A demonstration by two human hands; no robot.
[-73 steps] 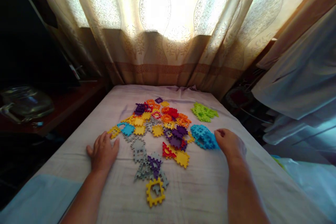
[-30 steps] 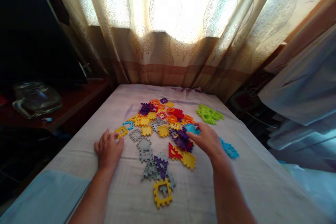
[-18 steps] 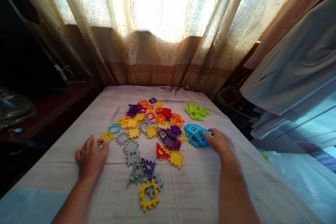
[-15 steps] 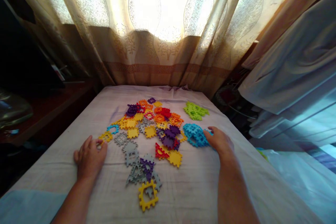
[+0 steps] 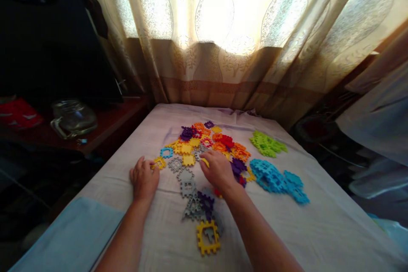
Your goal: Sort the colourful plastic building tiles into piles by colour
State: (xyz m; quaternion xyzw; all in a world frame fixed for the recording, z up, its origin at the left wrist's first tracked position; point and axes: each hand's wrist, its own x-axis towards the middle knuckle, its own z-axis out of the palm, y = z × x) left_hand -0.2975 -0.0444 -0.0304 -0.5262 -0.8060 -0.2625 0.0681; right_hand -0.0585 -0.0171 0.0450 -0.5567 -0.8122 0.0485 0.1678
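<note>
My left hand (image 5: pixel 145 179) rests on the bedsheet at the left of a pile of plastic interlocking tiles, its fingers loosely spread. Its thumb side touches or nearly touches a yellow frame tile (image 5: pixel 159 162). Over the middle of the pile, my right hand (image 5: pixel 218 170) reaches down with thumb and index apart. Part of a yellow tile (image 5: pixel 205 162) shows between them; whether they press on it I cannot tell. Grey tiles (image 5: pixel 187 187), a purple triangle (image 5: pixel 206 205) and a yellow frame with a large opening (image 5: pixel 200 238) lie between my forearms.
A cluster of blue tiles (image 5: pixel 269 175) lies at the right, with green tiles (image 5: pixel 267 143) behind it. Orange tiles (image 5: pixel 240 151) are at the back of the pile. A glass jug (image 5: pixel 75 119) stands on the dark side table at left. A curtain (image 5: pixel 197 66) hangs behind.
My right hand has left the blue tiles and moved left onto the middle of the pile. My left hand stays by the yellow frame tile. The view has turned left.
</note>
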